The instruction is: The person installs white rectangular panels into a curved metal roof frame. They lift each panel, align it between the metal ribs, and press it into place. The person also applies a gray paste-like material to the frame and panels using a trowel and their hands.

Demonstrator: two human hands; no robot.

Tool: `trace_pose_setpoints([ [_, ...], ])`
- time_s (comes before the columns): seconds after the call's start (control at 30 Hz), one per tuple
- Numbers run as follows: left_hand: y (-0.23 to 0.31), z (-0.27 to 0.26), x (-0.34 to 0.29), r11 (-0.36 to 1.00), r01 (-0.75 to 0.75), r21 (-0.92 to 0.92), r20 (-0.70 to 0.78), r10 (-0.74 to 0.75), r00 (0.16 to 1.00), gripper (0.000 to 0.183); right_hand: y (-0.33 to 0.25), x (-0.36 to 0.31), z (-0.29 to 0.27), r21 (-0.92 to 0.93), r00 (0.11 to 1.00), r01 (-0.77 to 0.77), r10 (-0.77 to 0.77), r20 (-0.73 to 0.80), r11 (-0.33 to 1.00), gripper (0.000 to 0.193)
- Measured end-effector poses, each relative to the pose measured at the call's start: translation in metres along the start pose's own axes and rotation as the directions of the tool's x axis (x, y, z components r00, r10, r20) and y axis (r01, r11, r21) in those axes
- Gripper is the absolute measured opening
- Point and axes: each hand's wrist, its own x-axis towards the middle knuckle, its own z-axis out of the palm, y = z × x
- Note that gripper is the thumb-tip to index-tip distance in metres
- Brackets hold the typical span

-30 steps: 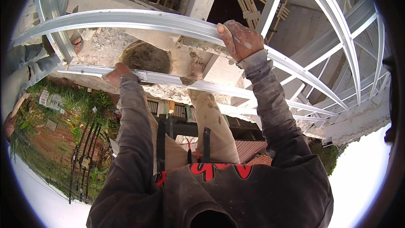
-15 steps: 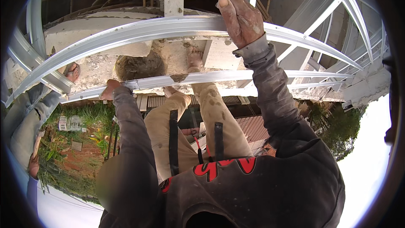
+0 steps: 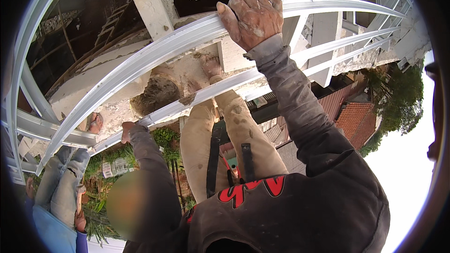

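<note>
Between the upper beam [image 3: 323, 4] and the lower beam [image 3: 236, 81] there is an open gap, widest toward my left and narrowing to my right, where both run toward the broken wall corner [image 3: 412, 42]. My right hand [image 3: 253, 22] is folded over the upper beam, thumb sticking out to the left. My left hand [image 3: 127, 131] is at the left part of the lower beam, near its end — my sleeve and the beam hide most of it, so I cannot tell how tightly the fingers are closed. The outer edge of the ledge [image 3: 112, 112] lies close along the lower beam, and past it the view drops to grass [image 3: 93, 201], a tiled roof [image 3: 354, 119] and a tree [image 3: 396, 103].

The ledge is rough, dusty concrete with a round hollow [image 3: 157, 94] in it; my bare foot [image 3: 211, 65] stands to the right of that. A pale pillar [image 3: 147, 2] rises on the inner side, beside a dark space with a ladder [image 3: 111, 23]. Low on my left is a co-worker in torn jeans [image 3: 63, 178], one hand on a wooden-handled tool [image 3: 79, 199].

Both beams are silvery metal with ridges along their length — the lower one has a brown smear in the middle.
</note>
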Motion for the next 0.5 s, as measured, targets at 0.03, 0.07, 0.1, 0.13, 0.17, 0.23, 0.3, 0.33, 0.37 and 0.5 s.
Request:
trace_pose_setpoints([
  [0.03, -0.002, 0.0, 0.002, 0.999, -0.009, -0.04, 0.076, 0.012, 0.997, 0.047, 0.0, 0.002, -0.002, 0.004, 0.999, 0.026, -0.026, -0.037, 1.0, 0.034],
  [0.07, -0.002, 0.001, 0.005, 0.997, -0.014, -0.079, 0.155, 0.026, 0.988, 0.049, 0.0, 0.007, -0.004, 0.005, 0.997, 0.054, -0.054, -0.055, 0.999, 0.033],
  [0.1, -0.002, 0.001, 0.008, 0.993, -0.015, -0.117, 0.234, 0.042, 0.971, 0.053, 0.001, 0.012, -0.009, 0.011, 0.999, 0.049, -0.049, 0.012, 0.999, 0.033],
  [0.13, -0.001, 0.002, 0.013, 0.887, 0.2, -0.415, 0.25, -0.1, 0.963, 0.053, 0.002, 0.017, -0.015, 0.046, 0.993, 0.095, -0.091, -0.07, 0.994, 0.033],
  [0.17, 0.002, 0.004, 0.017, 0.653, 0.37, -0.661, 0.299, -0.224, 0.928, 0.054, 0.003, 0.027, -0.018, 0.2, 0.996, 0.042, -0.056, 0.066, 0.979, 0.04],
  [0.23, 0.006, 0.009, 0.023, -0.043, 0.488, -0.872, 0.469, -0.363, 0.805, 0.056, 0.01, 0.042, -0.031, 0.096, 0.761, -0.136, 0.042, 0.647, 0.986, 0.048],
  [0.3, 0.006, 0.015, 0.026, 0.512, 0.409, -0.755, 0.256, -0.344, 0.904, 0.053, 0.009, 0.052, -0.03, -0.133, 0.663, 0.105, 0.03, 0.748, 0.985, 0.049],
  [0.33, 0.002, 0.018, 0.026, 0.734, 0.327, -0.595, 0.164, -0.288, 0.944, 0.051, 0.011, 0.05, -0.034, -0.061, 0.713, 0.008, 0.037, 0.7, 0.998, 0.048],
  [0.37, -0.001, 0.02, 0.027, 0.893, 0.225, -0.389, 0.091, -0.206, 0.974, 0.05, 0.014, 0.05, -0.038, 0.017, 0.762, -0.08, 0.051, 0.645, 0.997, 0.048],
  [0.5, -0.013, 0.022, 0.029, 0.993, -0.06, -0.102, -0.086, 0.051, 0.995, 0.043, 0.014, 0.045, -0.035, 0.002, 0.774, 0.015, -0.012, 0.633, 1.0, 0.051],
])
